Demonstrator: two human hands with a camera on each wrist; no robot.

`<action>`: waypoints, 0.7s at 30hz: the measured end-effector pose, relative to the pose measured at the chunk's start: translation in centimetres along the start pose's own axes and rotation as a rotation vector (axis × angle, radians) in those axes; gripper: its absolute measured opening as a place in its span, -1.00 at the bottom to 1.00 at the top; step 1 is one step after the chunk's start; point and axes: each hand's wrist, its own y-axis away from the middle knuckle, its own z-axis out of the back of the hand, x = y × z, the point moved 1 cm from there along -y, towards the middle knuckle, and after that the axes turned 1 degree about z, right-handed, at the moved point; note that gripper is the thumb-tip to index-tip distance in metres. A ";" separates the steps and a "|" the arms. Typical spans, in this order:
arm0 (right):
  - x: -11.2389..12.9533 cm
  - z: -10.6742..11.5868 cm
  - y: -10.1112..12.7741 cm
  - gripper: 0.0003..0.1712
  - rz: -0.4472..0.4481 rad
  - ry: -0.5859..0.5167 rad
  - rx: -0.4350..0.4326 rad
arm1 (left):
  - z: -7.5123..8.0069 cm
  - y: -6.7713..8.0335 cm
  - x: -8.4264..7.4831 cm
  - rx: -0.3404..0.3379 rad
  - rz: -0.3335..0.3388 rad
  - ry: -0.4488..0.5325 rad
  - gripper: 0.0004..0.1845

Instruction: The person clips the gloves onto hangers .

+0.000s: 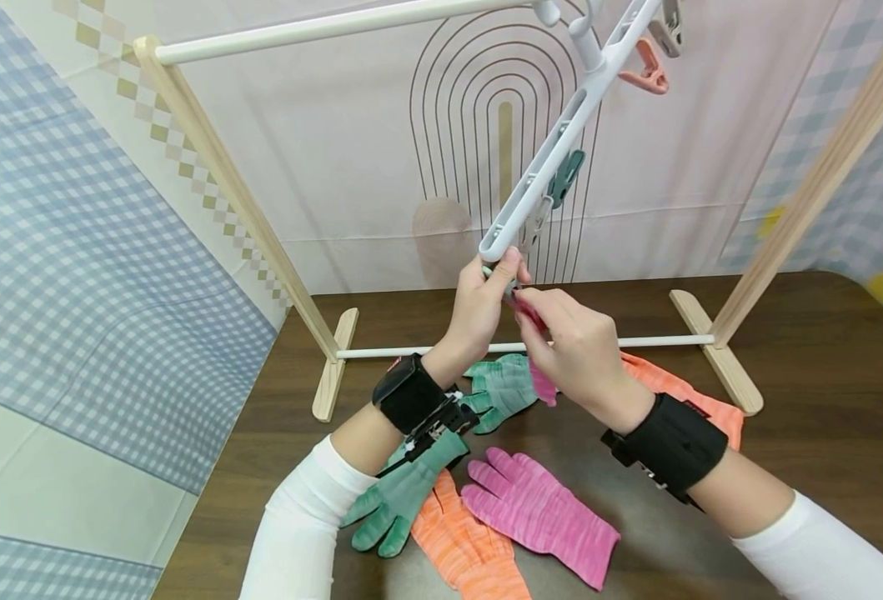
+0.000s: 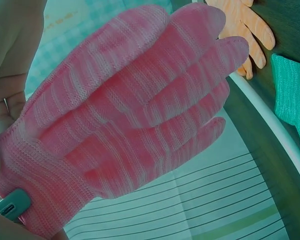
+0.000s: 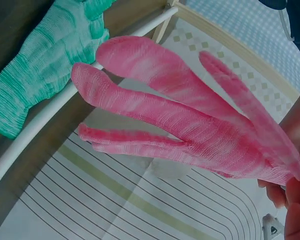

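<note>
Head view: left hand (image 1: 477, 302) pinching a clip (image 2: 14, 204), right hand (image 1: 579, 346) a pink glove (image 2: 120, 120).

No text, label, brand, number or sign is legible.

- I am holding my left forearm (image 1: 362, 437) and right forearm (image 1: 749, 500) extended forward, both angling inward.
- I am wearing white sleeves (image 1: 306, 512) ending partway along the forearms.
- I am pinching with my left hand (image 1: 479, 304), its thumb (image 1: 508, 267) lying uppermost.
- I am pinching with my right hand (image 1: 579, 342), its back facing up, its fingers curling inward.
- I am holding the right fingertips just beside the left hand.
</note>
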 end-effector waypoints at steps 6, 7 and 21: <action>-0.3 0.1 0.5 -0.64 -0.014 -0.014 0.026 | 0.0 0.0 -0.1 -0.003 0.002 -0.009 -0.76; -0.4 0.1 0.6 -0.61 -0.017 -0.023 0.030 | 0.0 0.0 -0.1 -0.005 0.003 -0.011 -0.76; -1.2 0.6 2.9 -0.60 -0.028 -0.050 0.096 | 0.4 0.0 -0.1 -0.033 0.023 -0.007 -0.73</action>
